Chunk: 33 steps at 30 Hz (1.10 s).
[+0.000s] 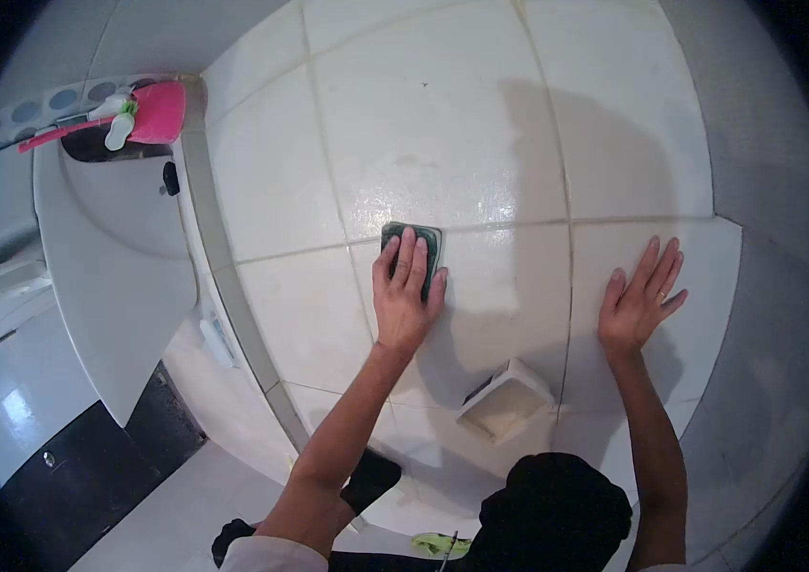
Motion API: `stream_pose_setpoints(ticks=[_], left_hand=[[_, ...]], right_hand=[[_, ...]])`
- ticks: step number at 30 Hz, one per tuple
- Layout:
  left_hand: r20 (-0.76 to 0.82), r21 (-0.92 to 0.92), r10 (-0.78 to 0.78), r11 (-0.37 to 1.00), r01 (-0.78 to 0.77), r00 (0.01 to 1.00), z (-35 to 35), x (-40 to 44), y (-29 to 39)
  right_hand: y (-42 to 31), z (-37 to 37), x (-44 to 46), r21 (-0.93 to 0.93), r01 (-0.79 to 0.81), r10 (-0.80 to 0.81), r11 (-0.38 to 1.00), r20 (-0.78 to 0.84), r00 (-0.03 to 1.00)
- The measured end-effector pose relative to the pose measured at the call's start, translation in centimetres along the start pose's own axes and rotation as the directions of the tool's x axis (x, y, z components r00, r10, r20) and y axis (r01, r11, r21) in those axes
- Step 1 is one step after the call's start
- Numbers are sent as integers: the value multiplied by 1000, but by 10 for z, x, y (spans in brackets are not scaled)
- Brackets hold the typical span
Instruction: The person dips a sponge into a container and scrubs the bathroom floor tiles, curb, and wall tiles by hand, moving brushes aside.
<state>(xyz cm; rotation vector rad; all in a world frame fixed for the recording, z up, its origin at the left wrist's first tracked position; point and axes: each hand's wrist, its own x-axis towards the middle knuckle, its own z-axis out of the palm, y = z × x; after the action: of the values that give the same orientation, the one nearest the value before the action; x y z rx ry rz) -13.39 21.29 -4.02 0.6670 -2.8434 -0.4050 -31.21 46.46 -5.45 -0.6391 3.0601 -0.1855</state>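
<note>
My left hand [408,286] presses down on a dark green scouring sponge [433,250], fingers over its top and thumb along its right side. The sponge lies on white tiles [443,124], which look wet and shiny just above it. My right hand [639,297] rests on a tile farther right with its fingers spread and a ring on one of them. Between my forearms stands a white open tub [509,405], tilted in view, with something pale inside that I cannot make out.
At the left are a white washbasin [109,248] and a pink dustpan-like item [159,112] with a small white brush [119,132]. A dark cabinet [90,467] is below. Near my knee [557,510] lies a yellow-green cloth [441,543]. Grey wall tiles [776,286] bound the right.
</note>
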Motion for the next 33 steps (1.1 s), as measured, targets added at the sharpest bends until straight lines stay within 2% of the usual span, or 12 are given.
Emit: stream_pose_setpoints(ticks=[3, 7, 12, 17, 19, 21, 24, 25, 27, 29, 31, 33], left_hand=[[53, 56, 73, 996, -76, 996, -4, 46, -26], [-100, 73, -71, 994, 78, 992, 0, 106, -39], [33, -26, -47, 999, 48, 998, 8, 1, 26], [-64, 7, 175, 985, -175, 983, 15, 119, -7], [-153, -15, 141, 989, -145, 978, 18, 154, -15], [-151, -54, 57, 996, -66, 987, 23, 117, 4], [-55, -136, 193, 971, -199, 980, 37, 27, 56], [-37, -198, 143, 969, -148, 989, 27, 32, 68], [-47, -199, 279, 938, -283, 959, 27, 56, 50], [-48, -68, 311, 947, -314, 949, 26, 75, -1], [-139, -1, 50, 999, -50, 989, -2, 59, -63], [-188, 61, -192, 977, 206, 963, -32, 24, -139]], right_hand=[[0, -1, 2, -17, 21, -21, 1000, -1, 1000], [0, -2, 1, 10, 23, -23, 1000, -17, 1000], [-1, -3, 0, 32, 5, -5, 999, -19, 1000], [-1, 2, 0, -35, 1, -2, 999, -43, 999], [-1, 3, 1, -43, 0, -3, 999, -52, 999], [-3, 4, 1, -47, -4, 2, 999, -53, 999], [-2, 4, -2, -54, -11, 7, 998, -64, 998], [-2, 4, -2, -65, -7, 3, 998, -67, 998], [-2, 6, 1, -79, 10, -17, 997, -84, 996], [0, 7, -1, -94, 7, -13, 996, -71, 997], [-1, 6, 0, -94, 12, -19, 996, -72, 997], [0, 6, -2, -88, 16, -21, 996, -61, 998]])
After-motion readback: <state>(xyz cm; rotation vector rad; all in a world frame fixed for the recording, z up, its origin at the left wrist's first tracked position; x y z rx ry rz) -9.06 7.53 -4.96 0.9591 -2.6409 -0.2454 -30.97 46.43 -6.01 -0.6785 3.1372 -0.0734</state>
